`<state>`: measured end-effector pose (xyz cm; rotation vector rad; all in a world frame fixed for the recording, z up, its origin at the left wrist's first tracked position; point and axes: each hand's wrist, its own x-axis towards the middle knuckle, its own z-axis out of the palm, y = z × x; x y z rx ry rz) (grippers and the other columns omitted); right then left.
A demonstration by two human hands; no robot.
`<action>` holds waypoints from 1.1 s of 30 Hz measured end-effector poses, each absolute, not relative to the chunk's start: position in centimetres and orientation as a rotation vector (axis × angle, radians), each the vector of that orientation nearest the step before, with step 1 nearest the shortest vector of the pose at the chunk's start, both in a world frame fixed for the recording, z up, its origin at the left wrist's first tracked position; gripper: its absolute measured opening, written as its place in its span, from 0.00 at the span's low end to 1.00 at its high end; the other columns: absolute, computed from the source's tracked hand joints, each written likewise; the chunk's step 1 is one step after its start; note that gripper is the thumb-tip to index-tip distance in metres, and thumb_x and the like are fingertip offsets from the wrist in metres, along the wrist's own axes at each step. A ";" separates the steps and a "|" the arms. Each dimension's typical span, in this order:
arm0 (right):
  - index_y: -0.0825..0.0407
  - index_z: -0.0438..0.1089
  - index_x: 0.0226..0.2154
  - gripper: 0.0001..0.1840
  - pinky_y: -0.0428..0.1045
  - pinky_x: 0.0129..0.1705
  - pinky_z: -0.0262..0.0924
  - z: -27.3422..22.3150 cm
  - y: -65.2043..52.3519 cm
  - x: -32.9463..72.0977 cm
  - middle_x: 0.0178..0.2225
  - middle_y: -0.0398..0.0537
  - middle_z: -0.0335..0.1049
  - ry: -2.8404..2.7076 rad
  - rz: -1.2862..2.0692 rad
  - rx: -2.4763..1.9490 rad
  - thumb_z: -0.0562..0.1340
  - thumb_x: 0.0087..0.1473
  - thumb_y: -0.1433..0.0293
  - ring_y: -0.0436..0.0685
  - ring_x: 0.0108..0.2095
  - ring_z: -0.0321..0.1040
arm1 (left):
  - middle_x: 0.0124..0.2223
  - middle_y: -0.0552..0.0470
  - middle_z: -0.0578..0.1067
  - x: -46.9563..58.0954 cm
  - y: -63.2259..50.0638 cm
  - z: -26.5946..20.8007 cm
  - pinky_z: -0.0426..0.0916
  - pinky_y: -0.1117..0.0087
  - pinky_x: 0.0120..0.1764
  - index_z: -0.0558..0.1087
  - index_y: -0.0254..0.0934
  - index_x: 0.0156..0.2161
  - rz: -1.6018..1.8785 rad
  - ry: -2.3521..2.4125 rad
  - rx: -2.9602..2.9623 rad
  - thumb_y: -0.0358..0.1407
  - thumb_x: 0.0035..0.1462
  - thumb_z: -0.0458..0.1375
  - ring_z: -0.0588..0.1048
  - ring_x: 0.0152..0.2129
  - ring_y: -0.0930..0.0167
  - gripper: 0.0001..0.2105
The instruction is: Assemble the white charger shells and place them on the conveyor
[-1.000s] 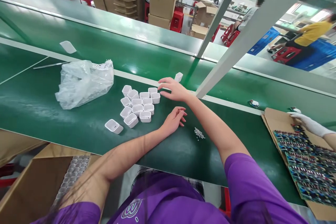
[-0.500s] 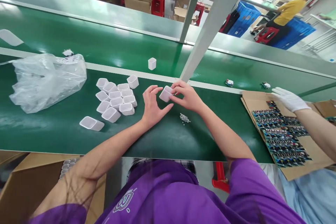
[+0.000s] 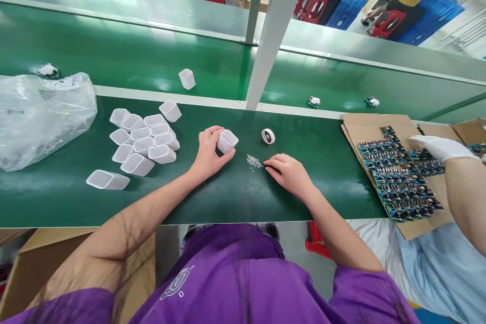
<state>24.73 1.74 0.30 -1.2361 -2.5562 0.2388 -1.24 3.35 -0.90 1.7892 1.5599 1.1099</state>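
My left hand (image 3: 212,154) is closed around a white plastic housing (image 3: 228,140), a squarish cup whose open mouth faces up toward me. My right hand (image 3: 288,174) rests low over the bench, thumb and forefinger pinched at the right edge of a small heap of clear bits (image 3: 254,161). Whether a bit is between those fingertips is too small to tell. Just beyond the heap lies a round white piece (image 3: 268,136) with a dark centre. To the left stand several similar white housings (image 3: 142,146) in a cluster, and one lies tipped on its side (image 3: 108,180).
A clear plastic bag (image 3: 45,116) lies at the left. One housing (image 3: 187,79) and small circuit boards (image 3: 314,102) sit on the green belt beyond the pale strip. A white post (image 3: 268,35) rises ahead. At right, a co-worker's gloved hand (image 3: 444,148) hovers over boards on cardboard (image 3: 364,126).
My right hand has let go of the housing and moved down right to the clear bits. My left hand now holds the housing. The round white piece has come into sight; the view has shifted.
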 end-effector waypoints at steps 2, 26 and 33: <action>0.51 0.74 0.37 0.10 0.51 0.37 0.63 0.2 1.5 24.4 0.36 0.48 0.76 -2.599 0.149 -1.213 0.57 0.62 0.70 0.56 0.35 0.69 | 0.48 0.44 0.68 -1.2 3.3 -0.9 0.67 0.59 0.46 0.72 0.38 0.46 1.109 1.579 1.803 0.38 0.45 0.64 0.65 0.47 0.60 0.20; 0.51 0.69 0.34 0.09 0.48 0.35 0.68 3.9 3.9 18.4 0.33 0.45 0.73 -1.986 1.094 -0.822 0.59 0.61 0.64 0.51 0.32 0.70 | 0.38 0.52 0.76 -0.9 2.8 1.0 0.75 0.64 0.40 0.67 0.40 0.40 1.217 0.877 0.729 0.46 0.39 0.70 0.76 0.37 0.67 0.24; 0.51 0.70 0.33 0.11 0.48 0.38 0.69 2.2 3.4 18.3 0.33 0.46 0.73 -1.837 1.149 -0.846 0.61 0.60 0.61 0.51 0.34 0.71 | 0.36 0.46 0.77 0.0 2.3 -0.2 0.71 0.72 0.27 0.73 0.34 0.37 1.110 0.918 0.729 0.59 0.47 0.60 0.74 0.29 0.70 0.27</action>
